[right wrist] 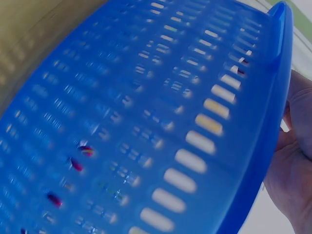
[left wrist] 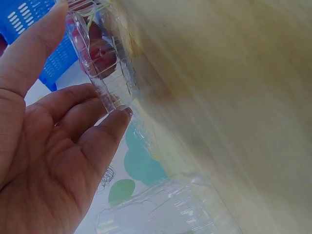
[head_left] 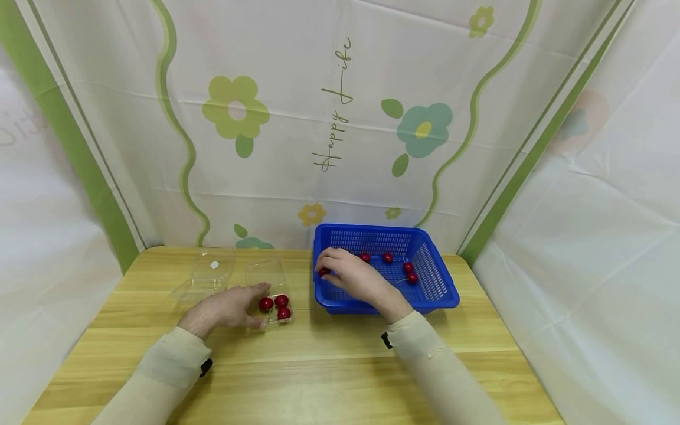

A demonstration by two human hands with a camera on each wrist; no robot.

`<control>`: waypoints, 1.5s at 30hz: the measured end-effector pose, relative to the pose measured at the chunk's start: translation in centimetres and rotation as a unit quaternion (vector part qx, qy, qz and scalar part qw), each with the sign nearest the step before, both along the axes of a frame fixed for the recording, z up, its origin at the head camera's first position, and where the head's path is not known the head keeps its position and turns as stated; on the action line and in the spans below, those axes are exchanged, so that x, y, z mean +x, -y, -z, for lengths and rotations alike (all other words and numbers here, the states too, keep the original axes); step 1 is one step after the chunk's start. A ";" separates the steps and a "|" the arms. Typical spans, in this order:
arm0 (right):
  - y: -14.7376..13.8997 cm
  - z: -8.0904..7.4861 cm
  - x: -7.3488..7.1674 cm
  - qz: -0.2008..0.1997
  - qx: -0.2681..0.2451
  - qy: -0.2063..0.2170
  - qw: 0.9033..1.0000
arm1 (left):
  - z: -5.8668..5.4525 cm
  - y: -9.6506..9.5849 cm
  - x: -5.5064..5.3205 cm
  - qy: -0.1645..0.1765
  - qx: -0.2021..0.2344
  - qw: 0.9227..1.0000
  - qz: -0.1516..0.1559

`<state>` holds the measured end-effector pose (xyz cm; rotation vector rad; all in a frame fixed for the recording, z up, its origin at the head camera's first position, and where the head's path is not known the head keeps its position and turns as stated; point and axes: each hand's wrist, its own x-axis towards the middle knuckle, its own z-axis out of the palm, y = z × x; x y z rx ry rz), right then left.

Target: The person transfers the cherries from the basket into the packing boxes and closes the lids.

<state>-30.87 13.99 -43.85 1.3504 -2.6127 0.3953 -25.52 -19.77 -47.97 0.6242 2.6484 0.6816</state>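
Observation:
My left hand (head_left: pixel 231 307) holds a clear plastic clamshell box (left wrist: pixel 114 80) by its side, thumb at one end and fingertips along the wall. Several red cherries (head_left: pixel 281 301) with stems lie inside that box, and its lid (head_left: pixel 265 273) stands open toward the back. My right hand (head_left: pixel 353 274) reaches over the near rim into the blue basket (head_left: pixel 443 289), fingers curled around a red cherry (head_left: pixel 324 272) at the left end. In the right wrist view the basket's slotted wall hides most of the fingers.
More cherries (head_left: pixel 408 267) lie on the basket's floor, to the right of my right hand. A second clear plastic box (head_left: pixel 212 274) sits open at the table's back left. Behind the wooden table (head_left: pixel 313 366) hangs a flowered cloth (head_left: pixel 287 147).

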 end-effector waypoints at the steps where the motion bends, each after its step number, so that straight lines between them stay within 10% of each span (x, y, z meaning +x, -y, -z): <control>1: 0.2 0.0 0.0 -0.002 0.001 0.000 1.000 | 0.0 0.0 0.0 0.000 0.001 1.000 0.000; 45: 10.0 3.4 2.8 -0.080 0.098 -0.021 0.992 | 0.0 0.3 -0.3 0.007 -0.008 1.000 -0.001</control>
